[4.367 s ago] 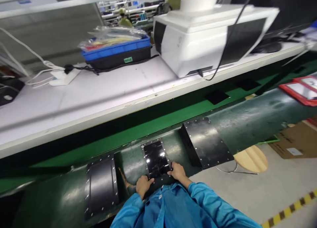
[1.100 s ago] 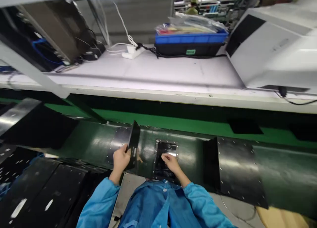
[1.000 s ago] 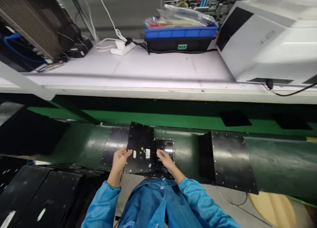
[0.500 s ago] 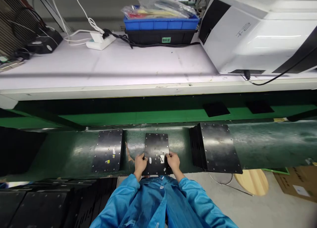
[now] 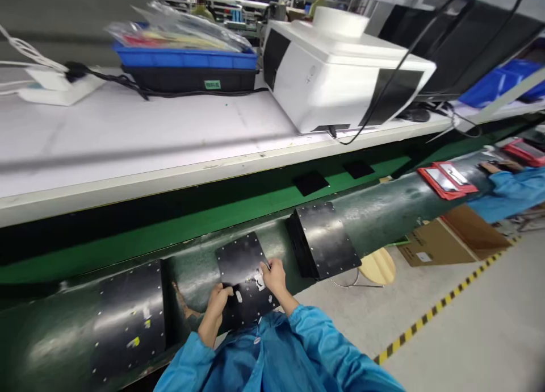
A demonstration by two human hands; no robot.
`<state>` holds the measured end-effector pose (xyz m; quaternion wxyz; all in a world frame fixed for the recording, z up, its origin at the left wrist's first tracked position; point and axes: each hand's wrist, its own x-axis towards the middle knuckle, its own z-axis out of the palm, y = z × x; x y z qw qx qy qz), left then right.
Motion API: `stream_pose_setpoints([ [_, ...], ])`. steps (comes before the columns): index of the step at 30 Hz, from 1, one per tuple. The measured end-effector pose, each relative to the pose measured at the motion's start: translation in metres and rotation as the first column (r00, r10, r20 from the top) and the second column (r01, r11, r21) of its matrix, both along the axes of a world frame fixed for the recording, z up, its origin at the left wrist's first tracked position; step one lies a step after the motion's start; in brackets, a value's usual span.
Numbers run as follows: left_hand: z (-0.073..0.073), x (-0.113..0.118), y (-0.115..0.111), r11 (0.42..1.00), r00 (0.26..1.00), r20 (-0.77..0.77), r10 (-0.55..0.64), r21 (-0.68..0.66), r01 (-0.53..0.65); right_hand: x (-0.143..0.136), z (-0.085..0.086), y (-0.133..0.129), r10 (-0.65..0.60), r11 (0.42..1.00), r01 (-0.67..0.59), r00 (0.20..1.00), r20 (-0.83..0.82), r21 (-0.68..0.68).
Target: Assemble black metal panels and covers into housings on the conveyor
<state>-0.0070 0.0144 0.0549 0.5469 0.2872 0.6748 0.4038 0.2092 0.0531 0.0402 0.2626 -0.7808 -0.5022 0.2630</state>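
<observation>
- left black plate (image 5: 128, 324): on the green table (image 5: 272, 238), between eight and nine o'clock of the middle black plate (image 5: 242, 267).
- our left hand (image 5: 216, 305): pinching the middle black plate's left edge.
- middle black plate: lying before us, held from both sides, we judge, for even steadiness.
- our right hand (image 5: 275, 277): gripping its right edge.
- right black plates (image 5: 328, 240): at two o'clock, set apart, perhaps for elbow room.

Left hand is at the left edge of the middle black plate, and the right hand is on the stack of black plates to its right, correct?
Not quite: in the head view, the right hand is at the right edge of the middle black plate. The left hand is at its left edge, as you say.
</observation>
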Motion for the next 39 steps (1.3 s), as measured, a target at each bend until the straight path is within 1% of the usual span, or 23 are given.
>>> stream_pose_setpoints([
  [2,0.025,0.024,0.005,0.996,0.996,0.037,-0.076,0.058,0.073,0.033,0.028,-0.001,-0.027,0.987,0.023,0.999,0.022,0.158],
  [4,0.051,0.061,0.016,0.981,0.982,0.085,-0.167,0.116,0.157,0.082,0.057,0.003,-0.073,0.965,0.061,0.996,0.040,0.255],
  [7,0.083,0.133,0.041,0.927,0.939,0.115,-0.323,0.235,0.291,0.170,0.090,0.017,-0.216,0.937,0.178,0.971,0.101,0.299],
  [9,0.095,0.184,0.058,0.883,0.900,0.116,-0.420,0.280,0.376,0.225,0.099,0.027,-0.313,0.921,0.263,0.938,0.147,0.287],
  [11,0.099,0.228,0.072,0.842,0.849,0.140,-0.509,0.286,0.457,0.267,0.099,0.036,-0.378,0.910,0.329,0.908,0.181,0.251],
  [13,0.096,0.259,0.080,0.791,0.807,0.091,-0.583,0.288,0.539,0.295,0.092,0.042,-0.406,0.908,0.368,0.890,0.208,0.201],
  [16,0.076,0.271,0.078,0.719,0.784,-0.193,-0.589,0.316,0.619,0.314,0.079,0.048,-0.432,0.900,0.400,0.872,0.232,0.173],
  [18,0.055,0.248,0.074,0.697,0.769,-0.347,-0.537,0.331,0.636,0.318,0.073,0.050,-0.434,0.898,0.406,0.880,0.194,0.168],
  [20,0.033,0.195,0.075,0.735,0.772,-0.458,-0.441,0.309,0.604,0.320,0.072,0.049,-0.419,0.905,0.399,0.896,0.145,0.151],
  [22,0.016,0.112,0.079,0.838,0.745,-0.618,-0.251,0.247,0.487,0.322,0.075,0.047,-0.409,0.911,0.391,0.899,0.157,0.133],
  [23,0.010,0.061,0.081,0.898,0.690,-0.712,-0.130,0.211,0.386,0.322,0.076,0.046,-0.410,0.911,0.390,0.891,0.194,0.136],
  [25,0.006,-0.050,0.073,0.985,0.502,-0.863,0.057,0.132,0.115,0.319,0.080,0.050,-0.432,0.902,0.395,0.839,0.331,0.175],
  [26,0.005,-0.104,0.064,0.994,0.411,-0.905,0.107,0.094,-0.053,0.312,0.081,0.054,-0.449,0.893,0.387,0.809,0.381,0.231],
  [27,0.005,-0.152,0.051,0.976,0.355,-0.926,0.125,0.050,-0.213,0.300,0.084,0.061,-0.472,0.877,0.376,0.793,0.385,0.301],
  [28,0.005,-0.194,0.036,0.940,0.351,-0.929,0.119,-0.009,-0.342,0.281,0.087,0.068,-0.467,0.867,0.342,0.811,0.353,0.362],
  [30,0.000,-0.252,0.009,0.878,0.435,-0.896,0.088,-0.136,-0.458,0.220,0.092,0.082,-0.323,0.888,0.225,0.926,0.194,0.402],
  [31,-0.003,-0.268,0.000,0.870,0.481,-0.874,0.075,-0.179,-0.460,0.179,0.094,0.087,-0.171,0.916,0.129,0.982,0.080,0.381],
  [32,-0.007,-0.277,-0.006,0.873,0.509,-0.858,0.066,-0.197,-0.445,0.132,0.093,0.089,0.008,0.944,0.010,0.999,-0.052,0.329],
  [33,-0.011,-0.279,-0.009,0.880,0.514,-0.855,0.069,-0.191,-0.435,0.082,0.090,0.090,0.188,0.955,-0.130,0.961,-0.203,0.268],
  [34,-0.015,-0.277,-0.009,0.887,0.500,-0.862,0.082,-0.166,-0.431,0.031,0.084,0.089,0.309,0.948,-0.257,0.884,-0.350,0.190],
  [35,-0.018,-0.272,-0.008,0.891,0.477,-0.873,0.098,-0.137,-0.433,-0.020,0.076,0.085,0.354,0.928,-0.366,0.801,-0.483,0.075],
  [36,-0.020,-0.265,-0.007,0.895,0.454,-0.884,0.112,-0.108,-0.432,-0.068,0.066,0.079,0.338,0.893,-0.447,0.732,-0.591,-0.043],
  [39,-0.021,-0.242,-0.004,0.907,0.399,-0.906,0.140,-0.045,-0.419,-0.184,0.034,0.050,0.265,0.762,-0.597,0.642,-0.719,-0.251],
])
